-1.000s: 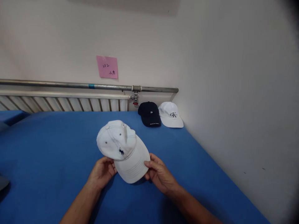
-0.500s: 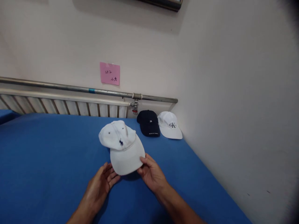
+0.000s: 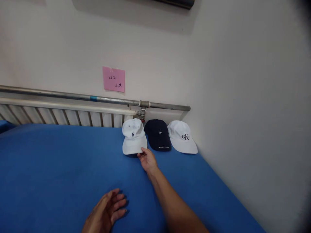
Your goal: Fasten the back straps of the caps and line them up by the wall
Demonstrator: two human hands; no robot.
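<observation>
The right hand [image 3: 147, 160] pinches the brim of the emblem cap [image 3: 133, 137] near the blue surface's [image 3: 60, 161] far edge, probably to spare the crown; its arm stretches forward. The left hand [image 3: 108, 208] (holding nothing) hangs well back, fingers loosely curved. Beyond, the black cap [image 3: 157, 134] and lettered cap [image 3: 181, 134] line the far right corner.

And it's white for the left baseball cap [image 3: 134, 139], navy horseman emblem [image 3: 132, 134] up front; near-black for the middle cap [image 3: 157, 136], white lettering [image 3: 160, 132]; white for the right cap [image 3: 181, 137], dark monogram [image 3: 186, 137]; plain blue cover [image 3: 60, 168] beneath, pink note [image 3: 114, 79] beyond!
</observation>
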